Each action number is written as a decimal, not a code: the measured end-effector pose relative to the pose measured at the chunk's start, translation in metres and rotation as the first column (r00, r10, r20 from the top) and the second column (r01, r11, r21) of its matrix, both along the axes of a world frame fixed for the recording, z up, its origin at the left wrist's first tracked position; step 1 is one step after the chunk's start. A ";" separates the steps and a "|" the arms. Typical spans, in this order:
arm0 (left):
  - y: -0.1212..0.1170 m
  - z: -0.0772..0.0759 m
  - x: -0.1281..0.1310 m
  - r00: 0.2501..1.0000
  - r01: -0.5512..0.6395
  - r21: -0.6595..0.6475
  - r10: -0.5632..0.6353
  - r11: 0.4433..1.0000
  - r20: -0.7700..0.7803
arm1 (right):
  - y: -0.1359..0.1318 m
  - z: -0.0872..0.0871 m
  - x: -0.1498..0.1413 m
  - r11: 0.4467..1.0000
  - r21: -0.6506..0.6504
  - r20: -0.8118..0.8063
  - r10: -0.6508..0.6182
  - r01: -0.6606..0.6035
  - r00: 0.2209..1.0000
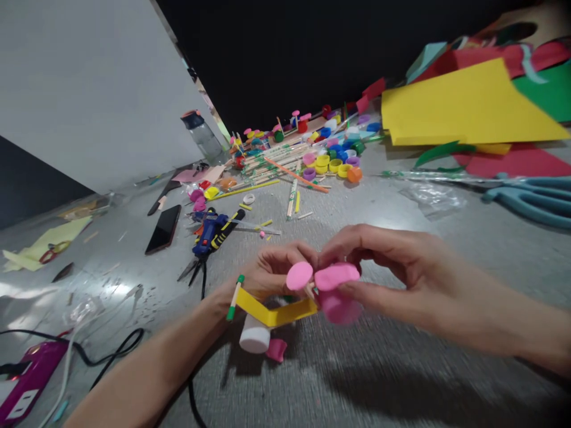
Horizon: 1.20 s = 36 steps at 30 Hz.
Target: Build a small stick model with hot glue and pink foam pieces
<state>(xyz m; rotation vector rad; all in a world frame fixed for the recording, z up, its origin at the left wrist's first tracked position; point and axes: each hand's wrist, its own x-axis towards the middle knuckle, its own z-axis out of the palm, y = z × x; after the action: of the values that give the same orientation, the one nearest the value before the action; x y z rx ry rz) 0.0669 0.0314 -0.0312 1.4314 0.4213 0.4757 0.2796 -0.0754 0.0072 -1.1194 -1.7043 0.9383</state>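
Between my hands, above the grey table, is a small craft model with a bent yellow strip [285,314], a white cylinder [254,334] under it and a short green-tipped stick [236,298] at its left end. Pink soft pieces [336,276] that look like foam or clay sit at its right end, with a flat pink disc [299,276] beside them. My left hand [279,264] is closed around the model from behind, its fingertips partly hidden. My right hand [397,267] pinches the pink pieces between thumb and fingers. Another pink scrap [277,350] shows below the cylinder.
A blue glue gun [209,233], pliers [191,270] and a phone [163,229] lie to the left, near a purple power strip [33,380] with cables. Colourful bottle caps [334,165] and sticks lie behind. Yellow paper [464,107] and blue scissors [530,199] are at right.
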 end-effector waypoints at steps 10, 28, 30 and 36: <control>0.014 0.005 -0.006 0.994 0.076 0.213 -0.057 0.974 -0.092 | 0.011 -0.016 0.009 1.000 -0.004 0.107 0.026 -0.026 0.994; 0.011 0.023 -0.009 0.983 0.152 0.377 -0.100 0.914 -0.153 | 0.002 -0.019 0.008 0.919 0.354 0.282 0.072 -0.174 0.957; 0.012 0.024 -0.011 0.975 0.200 0.396 -0.141 0.896 -0.173 | 0.000 -0.016 0.008 0.940 0.288 0.274 0.103 -0.184 0.956; 0.010 0.019 -0.016 0.952 0.300 0.421 -0.241 0.856 -0.189 | -0.004 -0.009 0.006 0.985 -0.161 0.219 0.090 -0.055 0.972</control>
<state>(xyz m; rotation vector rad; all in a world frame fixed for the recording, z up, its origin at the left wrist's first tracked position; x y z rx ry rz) 0.0513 0.0417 -0.0123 1.9448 0.2098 0.2551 0.2853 -0.0794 -0.0015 -1.3140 -1.8918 1.0354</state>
